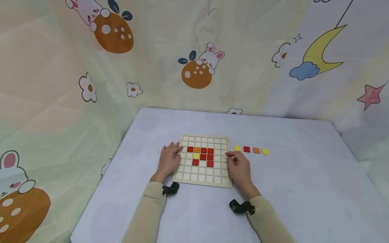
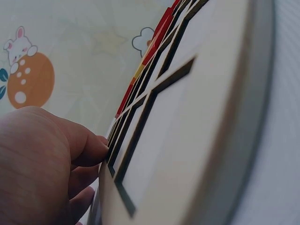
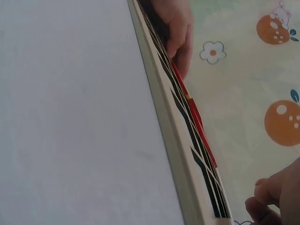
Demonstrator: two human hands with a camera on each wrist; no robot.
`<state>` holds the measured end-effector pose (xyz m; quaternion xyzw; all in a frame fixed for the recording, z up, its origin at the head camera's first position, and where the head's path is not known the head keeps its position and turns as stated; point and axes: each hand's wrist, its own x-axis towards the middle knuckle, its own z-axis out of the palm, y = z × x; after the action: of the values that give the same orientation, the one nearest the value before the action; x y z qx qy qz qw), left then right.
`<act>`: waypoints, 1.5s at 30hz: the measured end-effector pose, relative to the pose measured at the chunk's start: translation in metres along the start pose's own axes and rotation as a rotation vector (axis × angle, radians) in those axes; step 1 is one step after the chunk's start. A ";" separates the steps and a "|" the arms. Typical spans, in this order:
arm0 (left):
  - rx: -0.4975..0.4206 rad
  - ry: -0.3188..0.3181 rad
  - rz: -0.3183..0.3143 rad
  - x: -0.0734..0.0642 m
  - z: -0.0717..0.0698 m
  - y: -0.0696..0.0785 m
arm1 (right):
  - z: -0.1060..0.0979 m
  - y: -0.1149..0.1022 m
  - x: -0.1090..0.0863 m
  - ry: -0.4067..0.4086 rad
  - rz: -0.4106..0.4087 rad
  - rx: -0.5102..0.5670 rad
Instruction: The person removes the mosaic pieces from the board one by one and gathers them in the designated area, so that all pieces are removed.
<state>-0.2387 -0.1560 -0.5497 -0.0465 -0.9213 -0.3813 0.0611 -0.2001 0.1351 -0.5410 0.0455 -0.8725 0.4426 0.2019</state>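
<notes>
A square wooden grid board [image 1: 186, 176] lies on the table, with red, orange and yellow square tiles [image 1: 203, 157] in its middle cells. My left hand [image 1: 168, 160] rests at the board's left edge, its thumb touching the rim. In the left wrist view, that hand's other fingers [image 2: 82, 199] lie beside and below the edge. My right hand [image 1: 240, 168] is at the board's right edge, index fingertip right at the rim. In the right wrist view its fingers [image 3: 269, 192] bend loosely, with nothing visible between them.
Just right of the board, a row of loose tiles runs beyond my right hand: a yellow tile [image 1: 237, 148], a red tile [image 1: 247, 149], an orange tile [image 1: 256, 150] and another yellow tile [image 1: 265, 151]. The white table [image 1: 307, 189] meets a printed cloth backdrop [image 1: 243, 84] behind.
</notes>
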 end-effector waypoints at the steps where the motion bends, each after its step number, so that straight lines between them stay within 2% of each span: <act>1: -0.002 0.000 0.000 0.000 0.000 0.000 | 0.002 -0.002 -0.001 -0.015 -0.002 0.003; 8: -0.002 0.002 -0.004 0.000 -0.002 0.004 | 0.013 -0.012 -0.009 -0.104 -0.024 0.013; 15: -0.002 -0.008 0.001 -0.001 -0.002 0.003 | 0.024 -0.016 -0.014 -0.112 -0.063 0.014; 25: -0.008 -0.010 0.007 -0.002 -0.001 0.002 | 0.033 -0.020 -0.019 -0.173 -0.069 -0.208; 30: -0.003 -0.008 0.013 -0.002 -0.002 0.003 | 0.035 -0.021 -0.019 -0.189 -0.048 -0.248; 40: 0.000 -0.007 0.004 0.000 -0.001 0.003 | 0.036 -0.025 -0.016 -0.191 -0.042 -0.235; 45: -0.002 -0.001 0.020 -0.001 0.000 0.002 | 0.035 -0.027 -0.017 -0.207 -0.017 -0.221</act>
<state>-0.2377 -0.1544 -0.5480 -0.0560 -0.9204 -0.3815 0.0644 -0.1882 0.0894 -0.5452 0.0758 -0.9316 0.3352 0.1182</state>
